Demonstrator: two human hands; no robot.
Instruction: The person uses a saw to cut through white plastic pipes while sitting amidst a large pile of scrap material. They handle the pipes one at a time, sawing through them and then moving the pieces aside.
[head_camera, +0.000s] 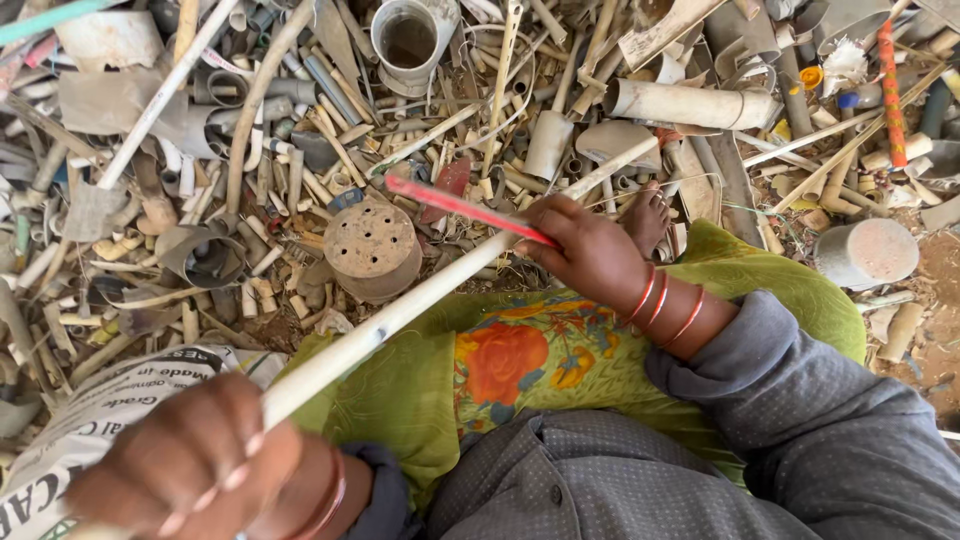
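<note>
The left hand (195, 465) sits at the lower left, its fingers curled tight round the near end of a long white pipe (400, 310), just above a printed sack (90, 420) that lies on the ground under it. From that fist the white pipe runs up and to the right, crossing over a green cloth (400, 390) on the person's lap. Just left of the pipe's middle stands a round rusty can (372, 248) with small holes punched in its top, resting among a deep heap of cut pipe scraps (200, 200). Farther up from the pipe, near the top edge, an open grey tube end (408, 40) faces the camera. The right hand (590, 250) closes over the white pipe well along its length, and the same grip pins a thin red stick (460, 205), which juts up and to the left from the fingers, above the pipe. Red bangles (665, 305) ring the right wrist, next to a grey sleeve (780, 390). A bare foot (648, 215) shows just right of that hand. Far right of the pipe lies a pale capped pipe stub (865, 252), and above it an orange rod (890, 90).
</note>
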